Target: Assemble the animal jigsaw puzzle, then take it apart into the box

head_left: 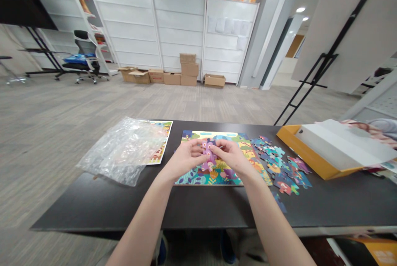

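Note:
Between my two hands is a purple jigsaw piece [209, 152] with a dark top edge; it may be two pieces joined, I cannot tell. My left hand [187, 156] grips its left side with thumb and fingers. On the other side, my right hand [231, 155] pinches the upper right part. Below both hands lies a colourful puzzle picture [260, 171] with animals and plants, partly covered by the hands. Just right of it, loose jigsaw pieces [276, 160] are heaped on the black table [211, 212].
A crumpled clear plastic bag [124, 150] lies at the left, partly over a printed picture sheet [167, 135]. At the right stands an open yellow box [328, 166] with a white flap. Beyond the table are cardboard boxes [188, 69] and a whiteboard easel [316, 71].

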Tool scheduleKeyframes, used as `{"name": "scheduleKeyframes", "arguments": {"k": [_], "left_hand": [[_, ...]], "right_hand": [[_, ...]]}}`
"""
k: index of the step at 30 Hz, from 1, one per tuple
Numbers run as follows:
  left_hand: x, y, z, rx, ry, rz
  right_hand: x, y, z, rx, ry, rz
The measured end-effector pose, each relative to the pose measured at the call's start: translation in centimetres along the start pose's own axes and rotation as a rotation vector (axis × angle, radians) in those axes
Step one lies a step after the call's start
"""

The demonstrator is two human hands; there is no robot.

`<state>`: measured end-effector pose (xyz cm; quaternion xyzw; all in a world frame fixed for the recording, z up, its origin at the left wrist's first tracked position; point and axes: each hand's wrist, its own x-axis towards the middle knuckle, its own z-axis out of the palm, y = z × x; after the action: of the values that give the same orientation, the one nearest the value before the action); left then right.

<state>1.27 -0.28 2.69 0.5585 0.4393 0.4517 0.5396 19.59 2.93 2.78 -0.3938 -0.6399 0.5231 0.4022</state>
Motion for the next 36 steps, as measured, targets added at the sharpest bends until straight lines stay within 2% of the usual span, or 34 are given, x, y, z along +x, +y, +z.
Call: {"name": "scheduleKeyframes", "arguments": {"k": [3,5,10,15,20,26,36], "left_hand": [[-0.1,0.2,-0.2,0.022,0.023,-0.004],[-0.2,0.4,-0.5,0.031,0.050,-0.003],[-0.3,0.7,-0.9,0.051,0.134,-0.008],[-0.2,0.7,-0.6,0.058,0.136,0.014],[0.1,0.1,-0.5,0.070,0.132,0.034],[0.2,-0.3,-0.6,0.007,0.226,0.033],[0.3,-0.2,-0.7,-0.034,0.252,-0.024]], "right_hand": [[0.2,0.6,-0.8,-0.019,0.172,0.031],[0.2,0.7,-1.5,-0.037,0.213,0.071],[-0.6,-0.4,-2.4,-0.063,-0.003,0.115],[-0.9,-0.9,-1.6,-0.054,-0.071,0.111],[-0.8,-0.5,-1.0,-0.071,-0.059,0.147],[-0.8,-0.7,-0.5,-0.051,-0.037,0.197],[-0.7,-0.5,-0.5,-0.108,-0.017,0.161]]}}
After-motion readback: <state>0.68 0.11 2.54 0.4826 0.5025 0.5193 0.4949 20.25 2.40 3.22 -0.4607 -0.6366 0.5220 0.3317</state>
